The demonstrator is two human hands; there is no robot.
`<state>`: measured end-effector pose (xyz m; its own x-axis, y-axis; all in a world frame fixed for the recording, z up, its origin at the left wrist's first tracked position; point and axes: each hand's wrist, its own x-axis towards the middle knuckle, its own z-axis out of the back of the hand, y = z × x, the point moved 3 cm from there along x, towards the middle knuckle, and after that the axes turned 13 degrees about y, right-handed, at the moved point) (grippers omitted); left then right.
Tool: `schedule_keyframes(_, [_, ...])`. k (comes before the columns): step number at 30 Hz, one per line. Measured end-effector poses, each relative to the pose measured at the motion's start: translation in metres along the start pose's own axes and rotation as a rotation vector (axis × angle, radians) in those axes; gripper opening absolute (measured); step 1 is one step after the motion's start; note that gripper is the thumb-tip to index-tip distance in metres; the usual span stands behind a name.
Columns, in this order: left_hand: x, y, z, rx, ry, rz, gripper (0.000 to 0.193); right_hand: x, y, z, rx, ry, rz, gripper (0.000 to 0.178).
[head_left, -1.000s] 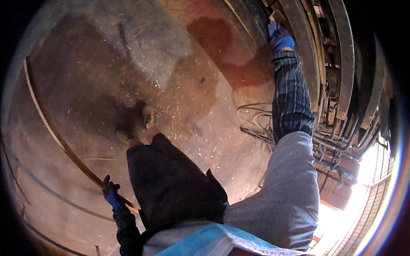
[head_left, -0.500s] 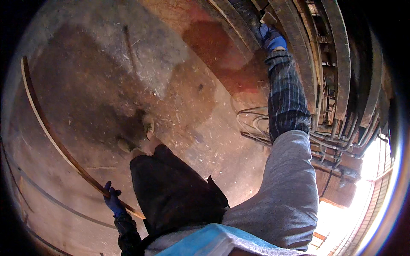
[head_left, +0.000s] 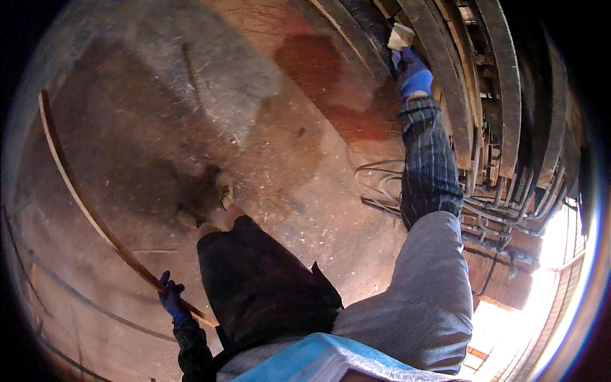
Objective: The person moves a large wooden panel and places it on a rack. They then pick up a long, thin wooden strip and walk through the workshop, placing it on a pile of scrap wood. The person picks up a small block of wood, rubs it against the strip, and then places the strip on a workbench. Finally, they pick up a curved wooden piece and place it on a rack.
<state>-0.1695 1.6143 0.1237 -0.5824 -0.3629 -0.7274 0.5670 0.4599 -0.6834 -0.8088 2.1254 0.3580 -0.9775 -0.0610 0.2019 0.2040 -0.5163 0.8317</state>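
Observation:
My left hand [head_left: 172, 299], in a dark blue glove, is closed around the lower part of a long, thin wooden strip [head_left: 86, 207]. The strip reaches up the left side and looks bowed through the fisheye. At the top right, my outstretched right hand [head_left: 414, 73] wears a blue glove and is closed on a small pale block [head_left: 401, 36]. The block pokes out past the fingers, and its lower end is hidden by them. That hand is beside long dark beams [head_left: 439, 76] of a rack-like structure.
Hoses or pipes [head_left: 382, 172] loop out below the beams at right. The concrete floor [head_left: 305, 210] is strewn with chips and has a reddish patch [head_left: 363, 121]. A thin stick [head_left: 156, 251] lies near my feet. Bright light comes from the lower right.
My right hand has drawn back slightly toward me, and the pale block has come with it, now showing more. The strip in my left hand has shifted a little to the right.

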Motion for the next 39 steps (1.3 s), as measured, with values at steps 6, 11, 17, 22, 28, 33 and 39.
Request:
schedule_keyframes(6, [0.000, -0.031, -0.017, 0.070, 0.005, -0.008, 0.030, -0.078, 0.023, -0.001, -0.065, 0.061, 0.069, 0.017])
schedule_keyframes(11, [-0.008, -0.037, -0.006, -0.019, 0.052, 0.065, 0.028, -0.158, 0.081, -0.046, -0.528, 0.286, 0.064, 0.018])
schedule_keyframes(17, [-0.014, -0.061, -0.007, -0.026, 0.003, 0.140, 0.037, -0.240, 0.018, -0.070, 0.477, 0.254, -0.398, 0.029])
schedule_keyframes(22, [-0.041, -0.063, 0.004, -0.144, -0.066, 0.068, 0.044, -0.245, 0.045, -0.110, 0.948, 0.223, -0.552, 0.030])
schedule_keyframes(28, [-0.053, -0.056, 0.051, -0.159, -0.111, -0.037, 0.041, -0.214, 0.100, -0.169, 1.053, 0.256, -0.563, 0.022])
schedule_keyframes(33, [-0.035, -0.117, 0.060, -0.260, -0.142, -0.055, 0.042, -0.142, 0.133, -0.223, 1.048, 0.357, -0.393, 0.022])
schedule_keyframes(39, [0.069, -0.207, 0.072, -0.281, -0.237, -0.065, 0.044, -0.008, 0.039, -0.294, 1.383, 0.685, -0.159, 0.028])
